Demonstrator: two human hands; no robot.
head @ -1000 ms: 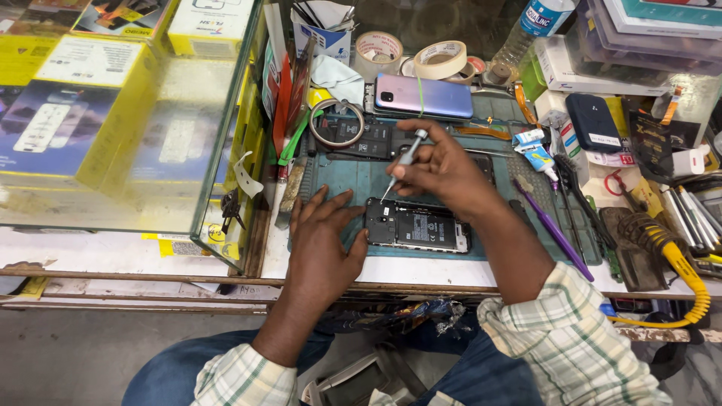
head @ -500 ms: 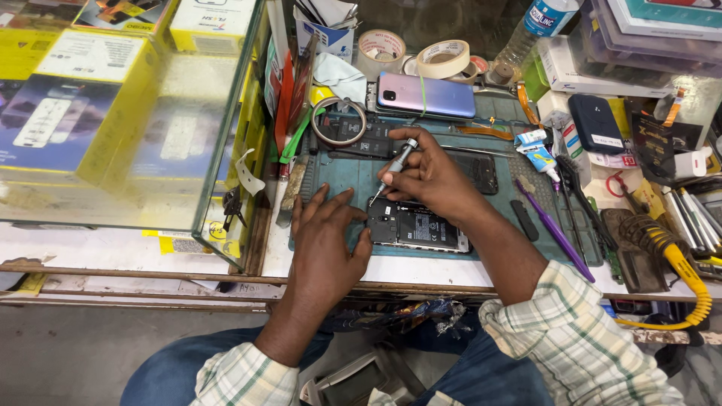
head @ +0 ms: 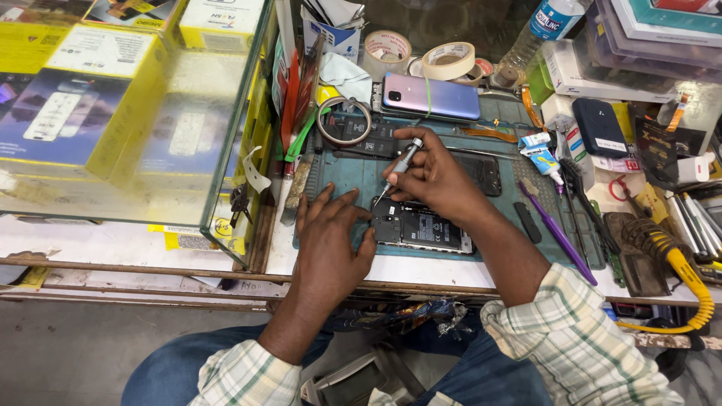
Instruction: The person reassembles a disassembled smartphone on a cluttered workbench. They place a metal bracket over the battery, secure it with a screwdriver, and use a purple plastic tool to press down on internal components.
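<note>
Gripping a screwdriver in right hand fingers, left hand fingers spread, steadying opened phone

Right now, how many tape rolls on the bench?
2 clear: a cream tape roll at the back beside the paper-stuffed box, and a second cream tape roll right of it, behind the lilac phone. More may be hidden behind them.

i see the desk carrying a teal work mat; on the mat lie an opened phone, a purple phone and a purple tool. tape rolls sit behind.
</note>
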